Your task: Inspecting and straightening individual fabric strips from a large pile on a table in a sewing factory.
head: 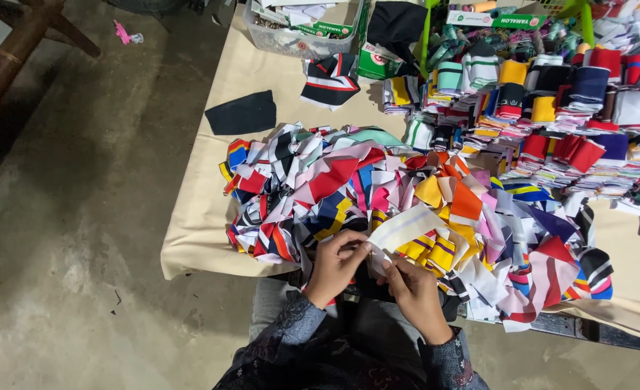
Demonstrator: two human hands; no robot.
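My left hand [336, 264] and my right hand [411, 291] are close together at the near edge of the table, both pinching one end of a white fabric strip with a thin yellow stripe [405, 228]. The strip slants up to the right from my fingers, over a big heap of colourful fabric pieces [378, 195]. A dark piece of cloth lies under my hands on my lap, mostly hidden.
A cream cloth covers the table [204, 224]. Stacks of folded striped ribbing [551, 115] fill the far right. A black fabric piece [242, 113] lies at the left, a clear plastic bin [298, 32] and a green basket [508, 18] at the back. Concrete floor at left.
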